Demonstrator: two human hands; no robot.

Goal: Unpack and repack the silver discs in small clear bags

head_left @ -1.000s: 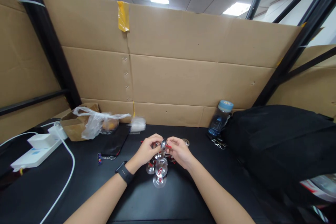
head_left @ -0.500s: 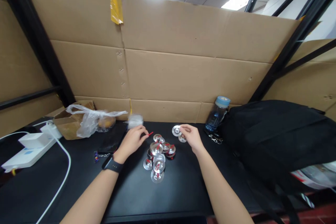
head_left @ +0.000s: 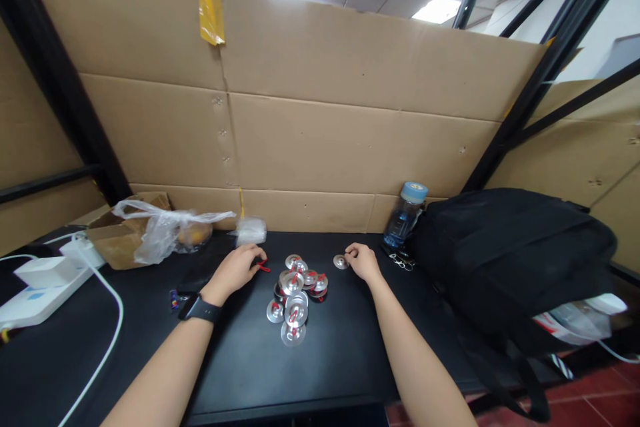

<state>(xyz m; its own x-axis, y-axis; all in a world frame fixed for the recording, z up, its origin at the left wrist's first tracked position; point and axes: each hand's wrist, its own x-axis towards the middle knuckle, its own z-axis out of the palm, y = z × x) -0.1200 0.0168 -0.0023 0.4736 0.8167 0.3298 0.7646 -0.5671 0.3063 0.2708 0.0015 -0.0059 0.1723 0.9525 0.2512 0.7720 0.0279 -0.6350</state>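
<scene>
A cluster of several small silver discs with red loops (head_left: 294,293) lies on the black table (head_left: 330,360). My left hand (head_left: 235,270) rests left of the cluster, fingers curled and pinching a small red loop (head_left: 263,268) against the table. My right hand (head_left: 364,261) lies to the right, fingertips closed at a single silver disc (head_left: 341,261) that sits flat on the table apart from the cluster. A black watch (head_left: 199,309) is on my left wrist.
A cardboard wall (head_left: 320,120) backs the table. At the left are a paper bag with clear plastic (head_left: 150,233), a white power strip and cable (head_left: 40,280), a dark phone and a keyring. A blue bottle (head_left: 404,215) and a large black backpack (head_left: 510,260) stand at the right.
My hands, together over the cluster a second ago, have parted. The right carried a silver disc rightward and down to the table. The left moved left with a red loop. The view shifted.
</scene>
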